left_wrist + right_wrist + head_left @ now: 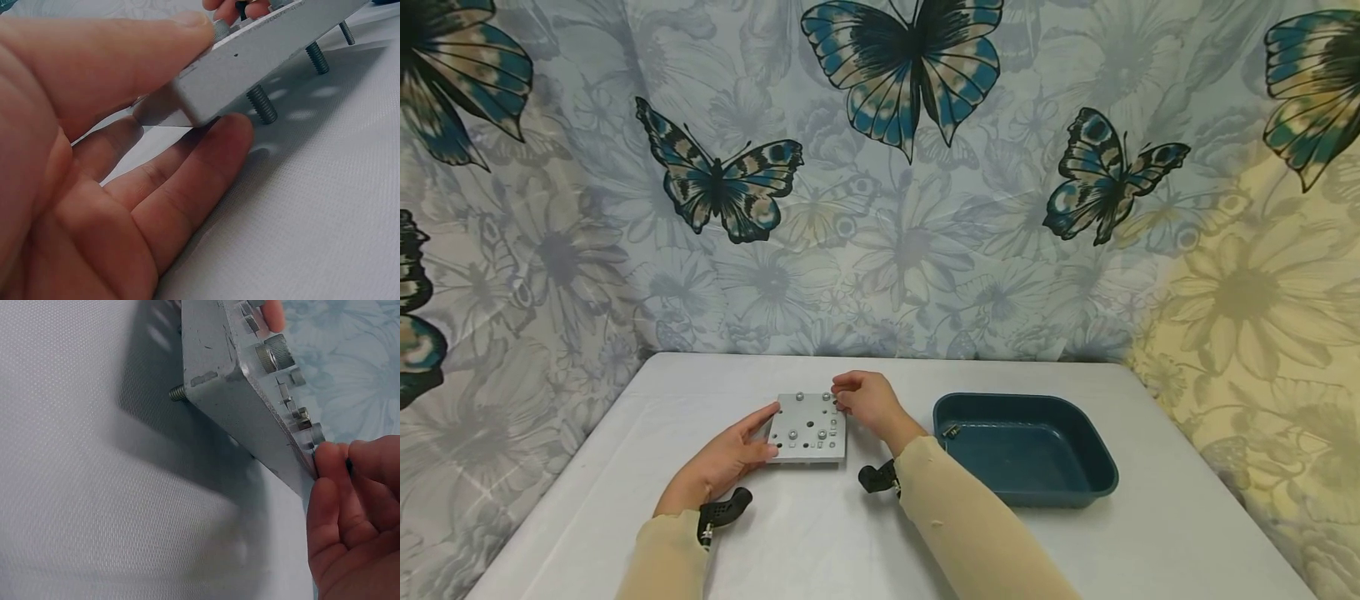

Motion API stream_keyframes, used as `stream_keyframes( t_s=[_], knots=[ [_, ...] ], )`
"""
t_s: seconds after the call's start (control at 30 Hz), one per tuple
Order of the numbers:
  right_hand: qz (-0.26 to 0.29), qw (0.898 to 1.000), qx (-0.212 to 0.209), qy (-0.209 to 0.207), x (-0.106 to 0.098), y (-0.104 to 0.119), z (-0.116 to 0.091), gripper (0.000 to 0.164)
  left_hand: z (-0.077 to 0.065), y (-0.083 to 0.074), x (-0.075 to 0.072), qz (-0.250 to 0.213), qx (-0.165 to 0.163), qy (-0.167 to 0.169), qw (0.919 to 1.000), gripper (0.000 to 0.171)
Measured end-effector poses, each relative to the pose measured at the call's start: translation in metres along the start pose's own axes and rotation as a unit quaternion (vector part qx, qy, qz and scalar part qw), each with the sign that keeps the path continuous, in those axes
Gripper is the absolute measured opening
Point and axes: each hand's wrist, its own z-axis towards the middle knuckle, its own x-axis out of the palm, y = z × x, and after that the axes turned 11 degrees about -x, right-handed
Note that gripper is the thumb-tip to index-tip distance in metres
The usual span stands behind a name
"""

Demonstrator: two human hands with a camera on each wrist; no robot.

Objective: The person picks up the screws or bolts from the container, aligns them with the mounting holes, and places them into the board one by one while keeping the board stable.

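Observation:
A silver metal plate [808,425] with holes and several socket-head bolts is held raised at its left side by my left hand [726,458]. In the left wrist view the thumb [125,62] lies on top and fingers [194,175] reach beneath; threaded bolt ends [261,104] stick out below the plate. At the plate's far right corner, my right hand [871,404] pinches a small dark piece [349,465] between thumb and fingers. Most of that piece is hidden, so its kind is unclear. A large knurled bolt head [275,353] stands on the plate's top face.
To the right on the white-covered table [805,533] stands a dark teal tray [1030,496], with a few small brass-coloured fasteners [951,431] at its left end. A butterfly-print cloth [910,250] hangs behind the table. A black wrist camera [877,477] sits below the right hand.

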Motion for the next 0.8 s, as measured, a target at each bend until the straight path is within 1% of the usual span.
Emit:
stream_keyframes(
  t_s=[0.17,0.33,0.43,0.6,0.7,0.77,0.8],
  knots=[
    [0.019,1.0,0.005,-0.003,0.0,0.0,0.001,0.029,0.0,0.0,0.0,0.001,-0.002,-0.005,1.0,0.092],
    [0.02,1.0,0.013,0.006,0.0,0.0,0.001,0.029,0.001,0.0,-0.001,0.001,-0.001,-0.001,1.0,0.093],
    [0.019,1.0,0.011,0.005,-0.001,0.0,0.0,0.029,0.002,0.001,-0.002,0.007,0.003,0.003,1.0,0.093],
    [0.028,1.0,0.007,-0.003,-0.002,-0.001,0.0,0.03,0.002,0.002,-0.002,0.005,0.006,0.002,1.0,0.092],
    [0.043,0.999,0.021,-0.023,-0.005,-0.001,-0.001,0.031,0.001,0.002,-0.001,0.002,0.004,-0.005,1.0,0.092],
    [0.075,0.995,0.044,-0.051,-0.01,-0.001,-0.002,0.032,0.001,0.002,-0.001,0.003,0.004,-0.009,1.0,0.092],
    [0.099,0.991,0.057,-0.069,-0.013,0.0,-0.003,0.032,0.001,0.002,0.0,0.002,0.003,-0.009,1.0,0.092]
  ],
)
